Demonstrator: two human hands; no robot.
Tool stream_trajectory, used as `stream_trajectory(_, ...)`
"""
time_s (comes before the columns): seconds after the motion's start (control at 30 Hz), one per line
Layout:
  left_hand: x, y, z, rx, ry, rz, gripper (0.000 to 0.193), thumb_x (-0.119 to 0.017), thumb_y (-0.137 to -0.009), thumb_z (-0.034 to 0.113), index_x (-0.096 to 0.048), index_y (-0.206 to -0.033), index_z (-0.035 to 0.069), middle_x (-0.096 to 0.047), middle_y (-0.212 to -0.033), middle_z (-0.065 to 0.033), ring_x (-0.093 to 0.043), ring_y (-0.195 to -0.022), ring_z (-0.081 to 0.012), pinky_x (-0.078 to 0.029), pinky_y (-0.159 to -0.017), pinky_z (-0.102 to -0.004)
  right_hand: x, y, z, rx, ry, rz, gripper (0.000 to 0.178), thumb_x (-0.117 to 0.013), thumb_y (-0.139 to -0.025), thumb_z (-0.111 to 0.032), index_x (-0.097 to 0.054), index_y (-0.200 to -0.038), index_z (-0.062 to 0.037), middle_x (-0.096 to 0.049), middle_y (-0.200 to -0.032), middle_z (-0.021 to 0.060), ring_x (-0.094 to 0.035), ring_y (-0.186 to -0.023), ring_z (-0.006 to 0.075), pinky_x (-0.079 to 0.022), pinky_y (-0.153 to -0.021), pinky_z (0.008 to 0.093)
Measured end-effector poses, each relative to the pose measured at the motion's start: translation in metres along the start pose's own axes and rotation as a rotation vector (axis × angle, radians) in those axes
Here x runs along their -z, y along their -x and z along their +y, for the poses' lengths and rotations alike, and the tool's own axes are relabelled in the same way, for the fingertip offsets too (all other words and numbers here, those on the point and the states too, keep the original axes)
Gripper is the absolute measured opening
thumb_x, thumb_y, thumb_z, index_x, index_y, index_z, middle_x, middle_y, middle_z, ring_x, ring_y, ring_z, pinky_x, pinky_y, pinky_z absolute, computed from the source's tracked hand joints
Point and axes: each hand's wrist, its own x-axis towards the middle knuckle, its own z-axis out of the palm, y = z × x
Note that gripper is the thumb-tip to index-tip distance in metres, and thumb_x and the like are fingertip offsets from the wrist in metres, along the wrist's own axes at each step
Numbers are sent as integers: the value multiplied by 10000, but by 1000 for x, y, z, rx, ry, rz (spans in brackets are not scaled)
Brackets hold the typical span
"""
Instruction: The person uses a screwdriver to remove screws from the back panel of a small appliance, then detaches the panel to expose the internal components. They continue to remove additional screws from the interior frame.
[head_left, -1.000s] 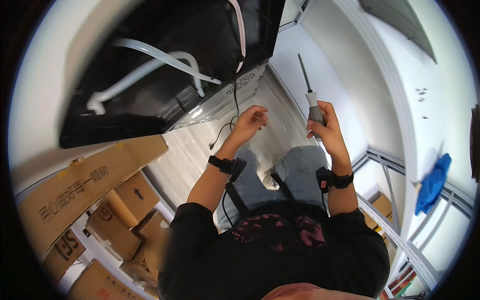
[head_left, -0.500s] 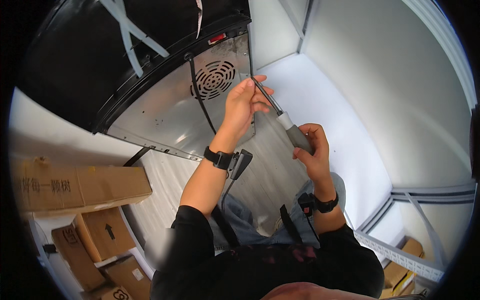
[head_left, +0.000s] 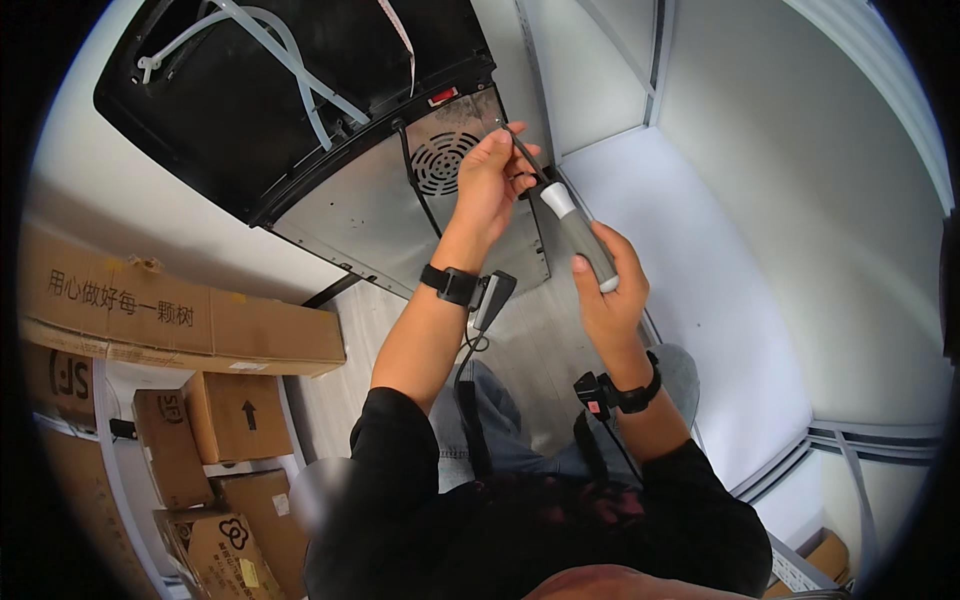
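Note:
A screwdriver point(head_left: 577, 229) with a grey handle and white collar slants up and left. My right hand point(head_left: 618, 292) is wrapped round the end of its handle. Near its tip, the thumb and forefinger of my left hand point(head_left: 487, 185) pinch the dark shaft, the other fingers spread loosely. The tip is at the right edge of the metal back panel point(head_left: 345, 235) of a black-topped appliance, close to a small screw spot; whether it touches cannot be made out. The panel has a round slotted vent point(head_left: 440, 165), partly behind my left hand.
Translucent hoses point(head_left: 290, 62) lie across the black top point(head_left: 215, 110). A black power cord point(head_left: 412, 165) hangs down the panel under a red switch point(head_left: 443, 96). Cardboard boxes point(head_left: 240, 420) stack at left, a long carton point(head_left: 170, 305) above. White walls point(head_left: 800, 180) close in the right.
Both hands and the screwdriver have moved up toward the panel's upper right edge. The view has shifted, with more of the black top and boxes showing.

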Motion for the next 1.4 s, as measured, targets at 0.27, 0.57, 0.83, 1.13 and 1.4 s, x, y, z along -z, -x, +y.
stream_trajectory(0.27,7,-6,-11,-63,30,22,308,-468,-968,254,-558,-1168,38,-647,-827,-41,-576,-684,-104,-488,-597,-221,-6,-2,5,49,-11,36,332,-678,-811,-95,-565,-1107,7,-619,-986,117,-603,-855,195,-478,-753,294)
stream_trajectory(0.57,4,-10,-13,-95,26,29,324,-485,-960,226,-548,-1195,12,-646,-803,-59,-568,-667,-101,-485,-593,-221,-7,5,21,-104,-149,76,323,-646,-861,-165,-558,-1113,17,-627,-902,91,-588,-777,122,-466,-689,251)
stream_trajectory(0.83,4,-13,-20,-128,63,47,316,-471,-965,213,-546,-1196,11,-641,-787,-64,-558,-654,-98,-477,-588,-218,-2,0,26,-65,-34,56,395,-647,-867,-253,-543,-1133,19,-630,-877,104,-611,-749,163,-472,-702,255)
stream_trajectory(1.13,1,-2,-12,-75,97,6,305,-453,-972,210,-527,-1202,23,-620,-803,-51,-562,-674,-112,-475,-623,-235,1,-9,-3,250,115,-53,419,-677,-830,-280,-535,-1074,30,-605,-841,136,-604,-653,230,-480,-567,300)
stream_trajectory(1.4,-1,-2,-5,-5,233,-94,283,-478,-958,167,-506,-1195,15,-614,-772,-58,-594,-633,-151,-504,-605,-245,-3,-22,-27,564,481,-157,448,-762,-657,-67,-572,-1059,-10,-526,-844,116,-534,-633,238,-434,-527,313)
